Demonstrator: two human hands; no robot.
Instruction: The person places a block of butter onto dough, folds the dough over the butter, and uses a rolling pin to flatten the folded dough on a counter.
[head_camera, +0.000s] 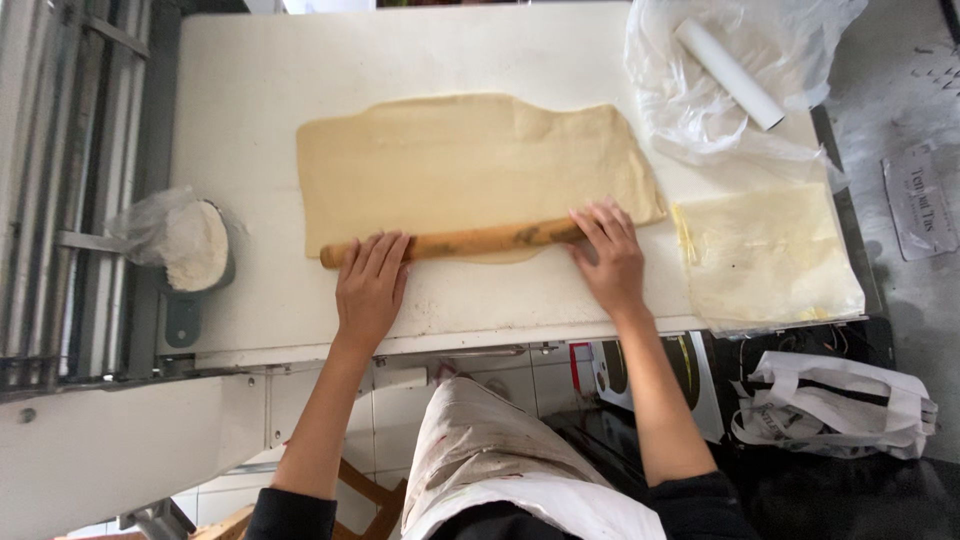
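A wide sheet of pale dough (470, 170) lies flat on the white work table (250, 110). A wooden rolling pin (470, 241) rests across the dough's near edge. My left hand (368, 288) presses flat on the pin's left end, fingers spread. My right hand (608, 258) lies flat on the pin's right end, at the dough's near right corner. Both palms push down on the pin rather than wrapping around it.
A bowl of flour (190, 245) in a plastic bag sits at the table's left edge. A crumpled clear bag with a white roll (730, 72) lies at the far right, a folded plastic sheet (765, 255) near it. A white bag (840, 400) sits below right.
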